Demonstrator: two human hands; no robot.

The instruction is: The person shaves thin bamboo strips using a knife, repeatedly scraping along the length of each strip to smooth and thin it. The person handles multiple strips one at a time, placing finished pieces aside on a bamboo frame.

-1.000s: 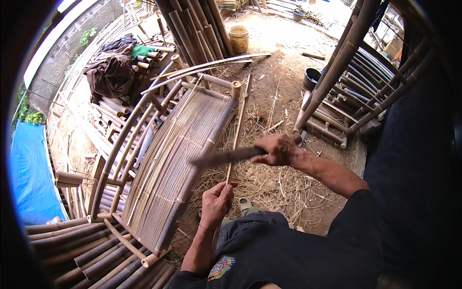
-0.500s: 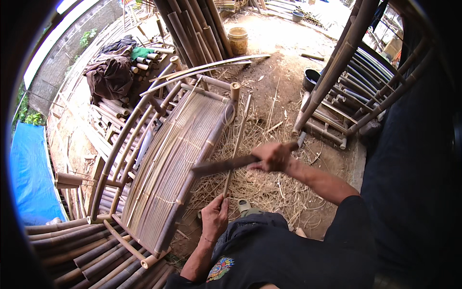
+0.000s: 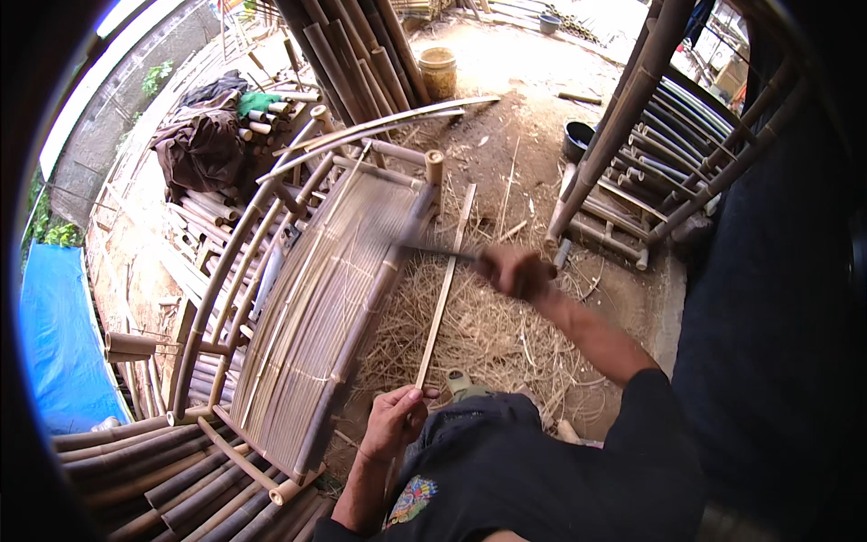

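Observation:
My left hand is closed round the lower end of a long, narrow bamboo strip, which slants up and away over the shavings. In my right hand, the fingers are wrapped round the handle of a machete. Its blade is smeared by motion and points left, crossing the strip in the picture; whether the two touch I cannot tell. Left of both hands stands a bamboo bench with a slatted seat, and the blade's tip appears over the seat's near edge.
Bamboo shavings cover the ground before me. Bamboo poles lie at lower left, near a blue tarp. A yellowish bucket stands beyond the bench, beside upright poles. At right are a bamboo frame and a black bucket.
The machete has swung up and away from me, its blade now farther along the strip. The strip has turned to show its pale face, and my left hand has shifted slightly nearer me.

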